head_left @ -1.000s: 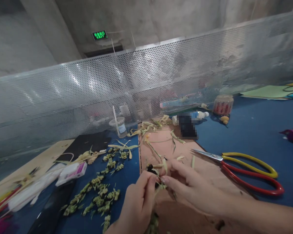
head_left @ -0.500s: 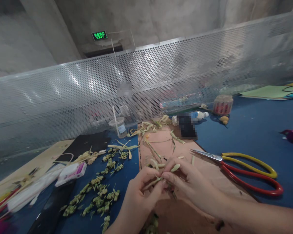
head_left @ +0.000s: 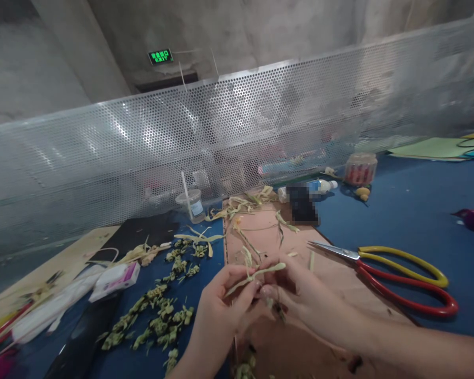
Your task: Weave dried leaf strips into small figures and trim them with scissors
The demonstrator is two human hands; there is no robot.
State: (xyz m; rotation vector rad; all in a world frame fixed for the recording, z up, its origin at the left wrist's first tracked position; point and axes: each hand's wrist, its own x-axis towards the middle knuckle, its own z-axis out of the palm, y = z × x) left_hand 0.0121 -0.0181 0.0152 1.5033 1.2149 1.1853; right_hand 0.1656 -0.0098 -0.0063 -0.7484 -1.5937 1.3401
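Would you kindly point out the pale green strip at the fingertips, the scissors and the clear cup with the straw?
Pale green strip (head_left: 269, 270): head view, on its upper stretch.
Scissors (head_left: 356, 256): head view, on the metal near the pivot.
Clear cup (head_left: 197, 209): head view, on its label.

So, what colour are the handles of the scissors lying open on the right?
One yellow handle, one red handle; best seen in the head view.

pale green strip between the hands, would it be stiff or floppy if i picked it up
The pale green strip is probably light, since it looks thin and narrow. I'd expect it to be rather floppy, as it curves along its length. It may tear if tugged, judging by how slender it is.
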